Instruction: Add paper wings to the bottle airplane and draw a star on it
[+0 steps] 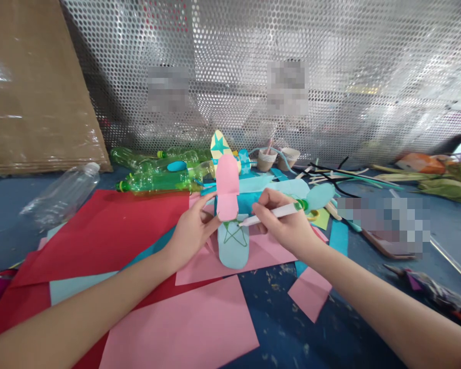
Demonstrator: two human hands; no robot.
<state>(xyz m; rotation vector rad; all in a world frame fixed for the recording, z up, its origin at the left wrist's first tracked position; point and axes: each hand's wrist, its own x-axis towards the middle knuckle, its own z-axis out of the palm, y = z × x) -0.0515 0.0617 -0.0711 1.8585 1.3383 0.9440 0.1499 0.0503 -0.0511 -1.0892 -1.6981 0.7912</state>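
A white marker [271, 214] with a green end is pinched in my right hand [286, 218]. Its tip rests at a green star outline on a light blue rounded paper cutout [234, 253]. My left hand [194, 230] has its thumb and forefinger against the left edge of a pink rounded paper cutout [227, 179], which adjoins the top of the blue one. Its other fingers are partly hidden. Behind the pink piece shows a pale yellow cutout [219, 146] with a teal star.
Red sheets [111, 225] and a pink sheet [188, 328] lie around my left arm. Green plastic bottles [157, 179] and a clear bottle [63, 195] lie behind. Small pots [267, 160] stand near a perforated metal panel [230, 72]. A phone [388, 230] lies right.
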